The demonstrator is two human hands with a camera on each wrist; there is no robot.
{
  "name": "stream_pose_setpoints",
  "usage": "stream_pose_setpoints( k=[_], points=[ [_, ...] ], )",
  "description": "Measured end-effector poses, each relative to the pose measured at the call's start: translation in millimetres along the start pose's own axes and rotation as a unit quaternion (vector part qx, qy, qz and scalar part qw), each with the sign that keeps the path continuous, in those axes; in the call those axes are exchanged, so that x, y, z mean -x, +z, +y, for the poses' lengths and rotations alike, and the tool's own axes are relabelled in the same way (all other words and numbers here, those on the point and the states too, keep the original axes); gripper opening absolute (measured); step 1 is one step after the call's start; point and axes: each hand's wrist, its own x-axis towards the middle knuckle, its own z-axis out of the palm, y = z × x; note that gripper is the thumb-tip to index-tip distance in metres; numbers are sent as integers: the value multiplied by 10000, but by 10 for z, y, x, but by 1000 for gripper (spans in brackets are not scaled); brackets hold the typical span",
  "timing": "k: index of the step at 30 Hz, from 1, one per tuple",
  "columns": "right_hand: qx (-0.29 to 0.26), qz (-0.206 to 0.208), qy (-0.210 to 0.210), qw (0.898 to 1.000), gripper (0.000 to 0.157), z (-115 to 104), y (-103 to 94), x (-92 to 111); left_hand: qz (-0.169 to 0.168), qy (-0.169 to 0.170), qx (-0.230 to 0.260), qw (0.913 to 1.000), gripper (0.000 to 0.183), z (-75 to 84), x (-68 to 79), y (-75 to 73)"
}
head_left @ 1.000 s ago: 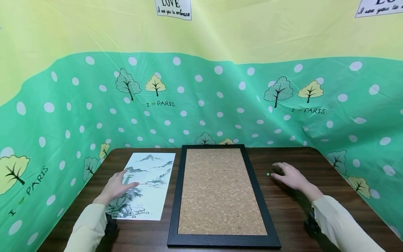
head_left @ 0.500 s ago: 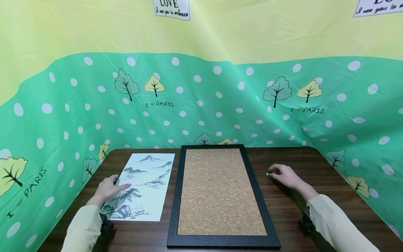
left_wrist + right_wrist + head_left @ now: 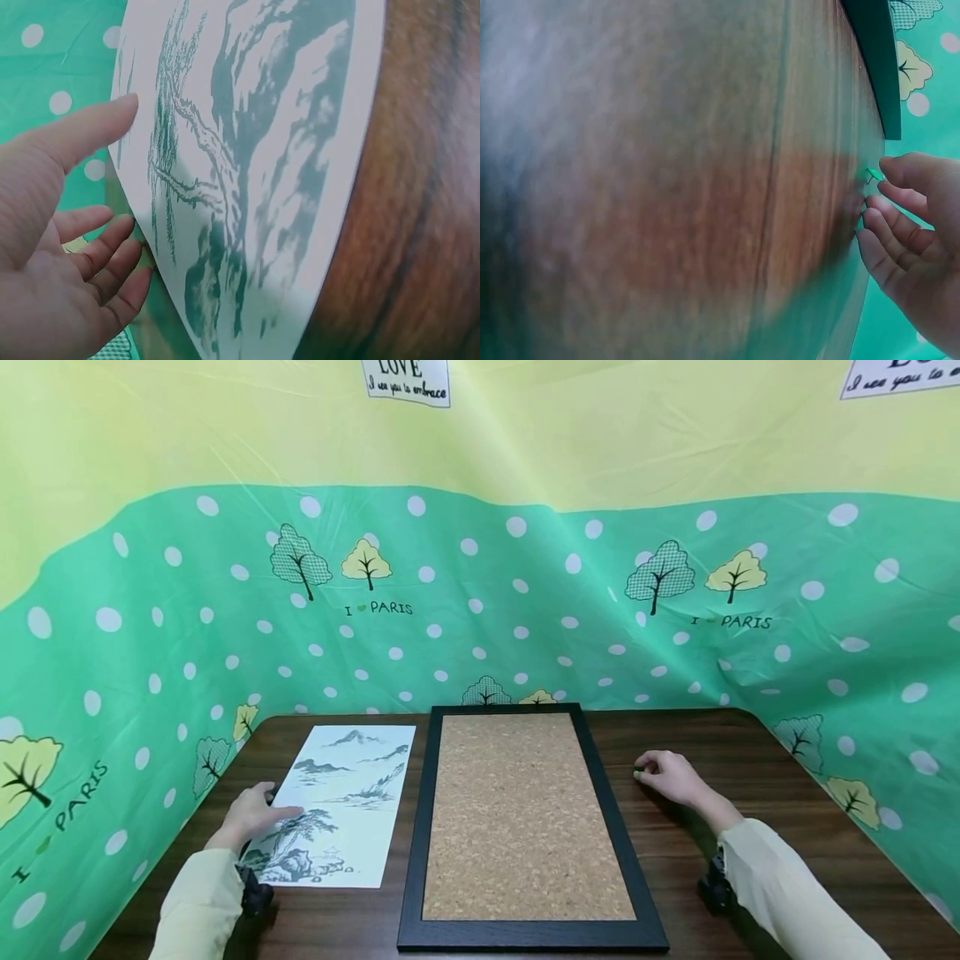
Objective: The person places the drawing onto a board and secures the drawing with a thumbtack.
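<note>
A white sheet of paper point(image 3: 360, 810) printed with an ink landscape lies on the table's left side. My left hand point(image 3: 247, 814) is at its left edge, thumb over the print, fingers beside the edge. In the left wrist view, a wide gap separates that thumb from the curved fingers point(image 3: 112, 262). On the right, my right hand point(image 3: 671, 779) pinches a small green thumbtack point(image 3: 874, 174) between thumb and index finger, its metal point showing in the right wrist view. Between the hands lies a cork board point(image 3: 525, 818) with a black frame point(image 3: 532, 935).
Dark brown wooden table point(image 3: 720, 893) lies under everything. Behind it hangs a green and yellow curtain point(image 3: 480, 577) with white dots and trees. A black wrist device point(image 3: 716, 881) sits on the right wrist, another point(image 3: 255, 893) on the left.
My left hand has drawn back leftward from over the print to the paper's left edge. My right thumb and index finger have come together on the green thumbtack.
</note>
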Motion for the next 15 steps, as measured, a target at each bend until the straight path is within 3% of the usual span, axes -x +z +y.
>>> stream_pose_setpoints(
  k=[7,15],
  points=[
    [183,98,188,9996,14,-7,43,-41,126,-259,328,9990,77,-9,-8,24],
    [220,147,77,9996,8,22,66,-57,233,-460,792,9955,63,7,19,11]
  ],
)
